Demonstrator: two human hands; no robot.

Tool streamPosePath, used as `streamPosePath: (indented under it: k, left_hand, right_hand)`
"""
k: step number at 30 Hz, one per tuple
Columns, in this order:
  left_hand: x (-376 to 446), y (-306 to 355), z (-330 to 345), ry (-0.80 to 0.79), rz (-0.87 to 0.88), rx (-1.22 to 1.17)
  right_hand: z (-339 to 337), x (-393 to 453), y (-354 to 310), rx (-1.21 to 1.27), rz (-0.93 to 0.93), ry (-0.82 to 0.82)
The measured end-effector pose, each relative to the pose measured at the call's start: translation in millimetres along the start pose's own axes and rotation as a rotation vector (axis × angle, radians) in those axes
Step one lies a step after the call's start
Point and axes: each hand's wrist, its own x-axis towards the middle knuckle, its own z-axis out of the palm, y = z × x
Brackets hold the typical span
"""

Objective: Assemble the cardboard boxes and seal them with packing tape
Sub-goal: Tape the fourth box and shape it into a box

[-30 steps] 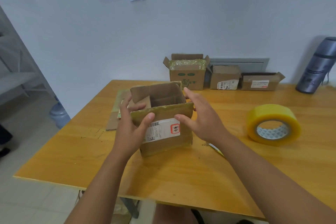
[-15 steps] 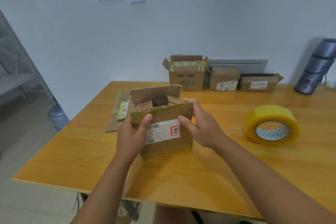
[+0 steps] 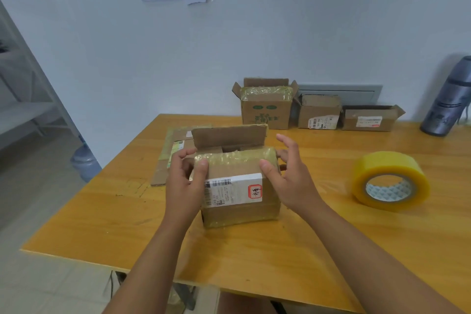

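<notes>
The cardboard box stands near the middle of the wooden surface, its near flap folded over the top, its far flap upright; the left hand grasps the box's left edge, thumb on the flap; the right hand presses its thumb on the right corner, fingers spread loose, its grip released; the tape roll lies well apart to the right; three open boxes line the wall.

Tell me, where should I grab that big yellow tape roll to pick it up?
Probably from above. The tape roll stands on its edge on the table, right of the box, with its hole facing you. Put your thumb through the hole and your fingers over the top of the rim; that grip should stop the round roll from rolling away.
</notes>
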Motion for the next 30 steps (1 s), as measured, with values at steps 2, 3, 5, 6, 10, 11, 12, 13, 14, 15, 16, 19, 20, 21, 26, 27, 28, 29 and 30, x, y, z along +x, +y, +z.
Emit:
streamPosePath:
  k: [2,3,5,6,10,11,12,13,14,15,16,19,20,21,26,27,28,29,30]
  left_hand:
    - [0.3,-0.5,-0.5,-0.016,0.009,-0.004]
    - [0.9,-0.3,-0.5,-0.02,0.007,-0.003]
    - [4.6,0.7,-1.6,-0.037,-0.011,0.042]
    - [7.1,1.7,-2.7,-0.064,-0.015,0.073]
    - [20.2,8.4,-8.9,-0.212,-0.045,0.133]
    - [23.0,9.0,-10.0,-0.24,-0.053,0.136]
    - [24.4,10.0,-10.7,-0.261,-0.068,0.132]
    - [24.5,11.0,-10.5,-0.272,-0.082,0.132]
    - [23.7,11.0,-9.8,-0.271,-0.079,0.149]
    - [22.0,10.5,-8.6,-0.257,-0.054,0.177]
    - [20.0,8.1,-7.9,-0.234,-0.03,0.2]
    - [14.2,-0.8,-7.1,-0.19,-0.068,0.184]
    - [12.6,-1.8,-7.0,-0.208,-0.096,0.179]
    - [11.3,-1.8,-7.0,-0.239,-0.118,0.192]
    - [8.5,5.9,-7.5,-0.379,-0.076,0.318]
    - [8.3,5.8,-7.6,-0.401,-0.053,0.337]
    - [7.6,5.1,-7.4,-0.423,-0.032,0.36]
    - [7.2,4.0,-7.3,-0.438,-0.015,0.387]
    - [7.0,3.7,-7.3,-0.447,-0.003,0.415]
  right_hand:
    - [-1.6,1.5,-1.3,0.003,0.029,0.026]
    - [-3.3,3.7,-2.1,0.015,0.048,0.017]
    - [-8.6,10.9,-5.5,0.061,0.095,-0.061]
    - [-12.0,15.5,-7.9,0.081,0.12,-0.114]
    - [-19.0,30.1,-16.5,0.09,0.129,-0.286]
    - [-17.9,31.2,-16.2,0.096,0.122,-0.29]
    - [-16.3,30.7,-15.3,0.102,0.12,-0.276]
    - [-14.8,28.8,-13.8,0.108,0.119,-0.25]
    - [-13.5,25.7,-11.8,0.11,0.11,-0.217]
    - [-12.2,22.4,-9.0,0.105,0.093,-0.178]
    - [-11.5,19.1,-5.5,0.093,0.079,-0.141]
    - [-10.8,8.5,3.8,0.074,0.066,-0.145]
    - [-11.0,4.9,5.3,0.06,0.061,-0.182]
    - [-11.5,2.1,5.7,0.037,0.055,-0.216]
    - [-18.1,-1.0,1.4,-0.123,0.002,-0.189]
    - [-18.6,-1.6,2.9,-0.152,-0.015,-0.172]
    - [-18.8,-2.9,4.7,-0.175,-0.031,-0.162]
    - [-18.6,-4.5,6.8,-0.192,-0.04,-0.159]
    - [-18.3,-6.2,8.1,-0.208,-0.041,-0.162]
